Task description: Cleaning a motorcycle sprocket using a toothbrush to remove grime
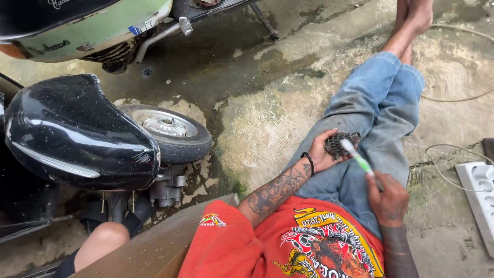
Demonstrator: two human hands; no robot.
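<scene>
Mid-scrub, judging by the grime: small dark toothed gear [341,143] cupped in the left hand [323,153] above the jeans-clad lap [360,134], green-and-white toothbrush [357,157] pinched in the right hand [387,198] with bristles on the gear, black scooter's rear wheel [167,131] well left of it, white power strip [481,193] right.

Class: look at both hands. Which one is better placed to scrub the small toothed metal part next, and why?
Probably the right hand: it grips the green-and-white toothbrush, bristles on the dark toothed metal part, which the left hand merely cradles.
</scene>
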